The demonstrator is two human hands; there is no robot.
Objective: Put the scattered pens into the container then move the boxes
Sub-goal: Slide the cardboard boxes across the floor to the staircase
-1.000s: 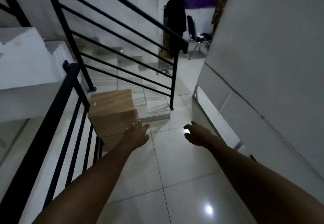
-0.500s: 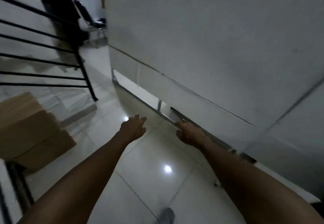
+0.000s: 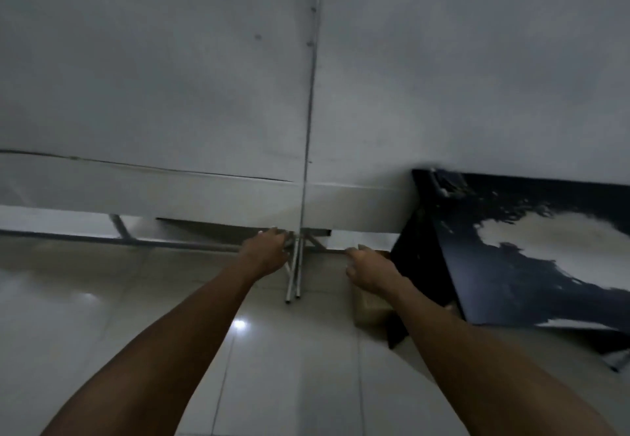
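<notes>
Box-moving looks like the step in hand, since no pens or container show anywhere. The one task thing in sight is a small cardboard box point(image 3: 368, 309) on the floor point(image 3: 102, 333), just beside a leaning black board point(image 3: 511, 265) and partly hidden under the right wrist. Both arms reach forward. The left grip point(image 3: 266, 254) is loosely spread and empty, near the metal legs point(image 3: 295, 275) at the foot of the white partition point(image 3: 204, 94). The right grip point(image 3: 370, 270) is loosely curled, also empty, and above the box. Next, I judge, both should drop to the box's sides and close on it. A second ago the view faced a staircase, with the left grip by a stack of boxes at the railing. It has since swung right to face the partition, and that stack is out of view.
</notes>
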